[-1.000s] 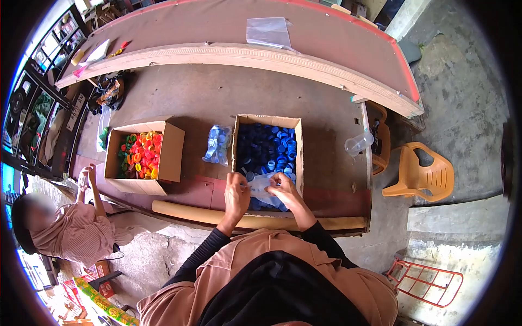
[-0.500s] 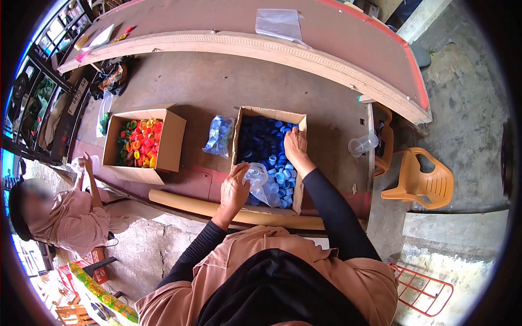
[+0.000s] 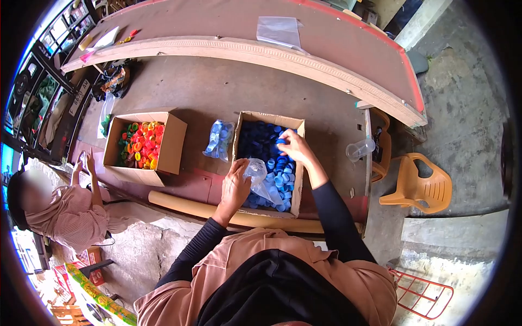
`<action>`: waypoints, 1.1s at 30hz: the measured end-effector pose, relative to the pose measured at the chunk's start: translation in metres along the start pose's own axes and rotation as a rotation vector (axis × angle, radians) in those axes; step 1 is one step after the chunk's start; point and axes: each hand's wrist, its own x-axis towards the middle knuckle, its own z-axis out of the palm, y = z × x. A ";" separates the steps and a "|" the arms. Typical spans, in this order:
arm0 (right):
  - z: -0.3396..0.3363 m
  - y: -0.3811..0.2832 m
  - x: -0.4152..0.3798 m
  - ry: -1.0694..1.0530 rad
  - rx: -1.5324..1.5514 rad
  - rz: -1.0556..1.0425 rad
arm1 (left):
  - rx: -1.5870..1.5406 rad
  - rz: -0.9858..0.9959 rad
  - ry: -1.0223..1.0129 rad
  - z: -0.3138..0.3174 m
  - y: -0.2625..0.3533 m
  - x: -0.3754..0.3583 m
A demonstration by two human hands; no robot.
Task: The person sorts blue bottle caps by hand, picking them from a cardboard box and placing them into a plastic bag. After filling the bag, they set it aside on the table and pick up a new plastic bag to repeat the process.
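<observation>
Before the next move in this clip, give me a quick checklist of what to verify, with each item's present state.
1. Left hand grips the clear plastic bag: ok.
2. Bag mouth open and facing the right hand: cannot tell.
3. Right hand holds blue caps over the box of blue caps: ok.
4. Bag sits over that box, so dropped caps fall back in: ok.
5. Number of caps in the fingers: cannot tell.
6. Co-worker's hands away from this box: ok.

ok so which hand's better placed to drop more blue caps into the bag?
Right. The right hand is already in the box of blue caps, seemingly with caps in its grip. The left hand is occupied holding the clear bag at the box's near edge.
</observation>
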 end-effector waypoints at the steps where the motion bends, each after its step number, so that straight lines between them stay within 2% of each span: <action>1: 0.002 -0.015 -0.017 -0.106 0.229 -0.033 | 0.002 0.001 -0.012 0.003 0.001 0.001; 2: 0.007 -0.026 -0.034 -0.210 0.458 -0.067 | -0.012 0.022 -0.012 0.005 0.005 0.000; 4: 0.027 -0.031 -0.062 -0.316 0.627 -0.096 | -0.038 0.068 -0.017 0.009 0.014 0.000; 8: 0.055 -0.005 -0.082 0.035 -0.118 -0.168 | -0.102 0.093 -0.062 0.012 0.033 -0.005; 9: 0.062 -0.006 -0.088 0.157 -0.178 -0.303 | -0.101 0.107 -0.068 0.015 0.033 -0.008; 10: 0.066 -0.007 -0.095 0.208 -0.255 -0.285 | -0.100 0.120 -0.075 0.019 0.031 -0.012; 12: 0.073 -0.009 -0.103 0.251 -0.426 -0.228 | -0.054 0.189 -0.065 0.025 0.032 -0.019; 13: 0.074 -0.018 -0.107 0.231 -0.603 -0.129 | -0.089 0.166 -0.092 0.026 0.035 -0.022; 14: 0.077 -0.016 -0.111 0.265 -0.614 -0.251 | -0.124 0.142 -0.117 0.027 0.037 -0.023; 16: 0.086 -0.012 -0.108 0.170 -0.834 -0.108 | -0.096 0.168 -0.090 0.029 0.031 -0.023; 19: 0.083 -0.021 -0.110 0.080 -0.837 -0.195 | -0.043 0.194 -0.036 0.026 0.023 -0.023; 20: 0.082 -0.020 -0.108 0.108 -0.756 -0.247 | -0.024 0.202 -0.017 0.025 0.022 -0.022; 21: 0.080 -0.020 -0.104 0.135 -0.674 -0.300 | -0.077 0.118 -0.076 0.016 0.028 -0.021; 22: 0.079 -0.021 -0.101 0.163 -0.592 -0.353 | -0.068 0.141 -0.062 0.014 0.029 -0.020; 24: 0.079 -0.022 -0.100 0.169 -0.550 -0.354 | -0.050 0.185 -0.033 0.011 0.028 -0.019; 30: 0.070 -0.028 -0.084 0.112 -0.279 -0.439 | -0.028 0.127 0.035 -0.001 0.020 -0.009; 33: 0.045 -0.016 -0.055 0.281 -0.353 -0.367 | -0.103 0.059 0.048 -0.008 0.016 -0.007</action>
